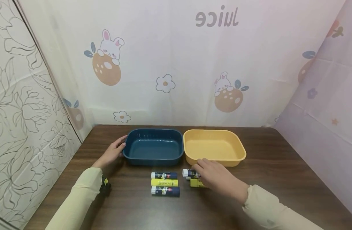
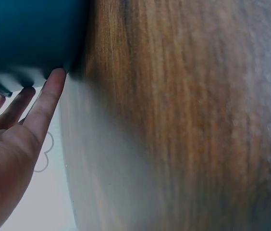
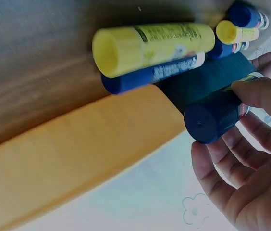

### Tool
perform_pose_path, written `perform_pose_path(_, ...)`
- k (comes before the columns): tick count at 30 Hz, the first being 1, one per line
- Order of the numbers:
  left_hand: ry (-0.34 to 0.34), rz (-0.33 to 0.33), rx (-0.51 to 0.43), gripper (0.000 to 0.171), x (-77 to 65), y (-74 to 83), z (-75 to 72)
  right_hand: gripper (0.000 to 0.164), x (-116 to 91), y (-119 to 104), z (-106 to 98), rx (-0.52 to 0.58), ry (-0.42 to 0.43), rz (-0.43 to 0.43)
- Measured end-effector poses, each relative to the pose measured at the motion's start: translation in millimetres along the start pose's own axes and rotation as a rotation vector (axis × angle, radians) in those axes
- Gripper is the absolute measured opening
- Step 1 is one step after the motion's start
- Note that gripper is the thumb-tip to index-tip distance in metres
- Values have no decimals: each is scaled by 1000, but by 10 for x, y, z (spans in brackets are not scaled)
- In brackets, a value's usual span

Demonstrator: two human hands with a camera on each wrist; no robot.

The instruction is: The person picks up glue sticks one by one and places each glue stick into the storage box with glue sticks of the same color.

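My right hand pinches a dark blue glue stick with a white end between thumb and fingers, just in front of the yellow tray. Right by it lie a yellow glue stick and another dark blue glue stick, both partly hidden in the head view. With fingers fairly straight, my left hand touches the outer left end of the dark blue tray. Between the hands, a yellow glue stick lies between two dark blue ones, the nearer blue stick closest to me.
Both trays stand side by side at the back of the dark wooden table, their insides bare. Behind them hangs a pale curtain printed with rabbits and flowers. A dark strap is at my left wrist.
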State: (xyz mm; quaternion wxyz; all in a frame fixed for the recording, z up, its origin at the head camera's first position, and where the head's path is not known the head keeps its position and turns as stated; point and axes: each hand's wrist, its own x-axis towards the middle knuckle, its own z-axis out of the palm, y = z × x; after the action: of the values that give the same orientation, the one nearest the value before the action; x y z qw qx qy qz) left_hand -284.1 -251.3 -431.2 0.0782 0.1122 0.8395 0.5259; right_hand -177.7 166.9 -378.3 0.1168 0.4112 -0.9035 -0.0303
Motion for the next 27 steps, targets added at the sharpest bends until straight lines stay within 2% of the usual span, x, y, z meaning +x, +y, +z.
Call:
perform_pose_path(6,-1,-1,0,51,-4,1,-6,35,200,21,-34,-16,-20,6)
perform_pose_path(16,-4,5,-17,50,2,12,-1,30,484,92,-21,-51,82,-10)
perform_pose_path(27,-16,29,-29,50,14,-6,-9,29,763,202,-15,8,55,24)
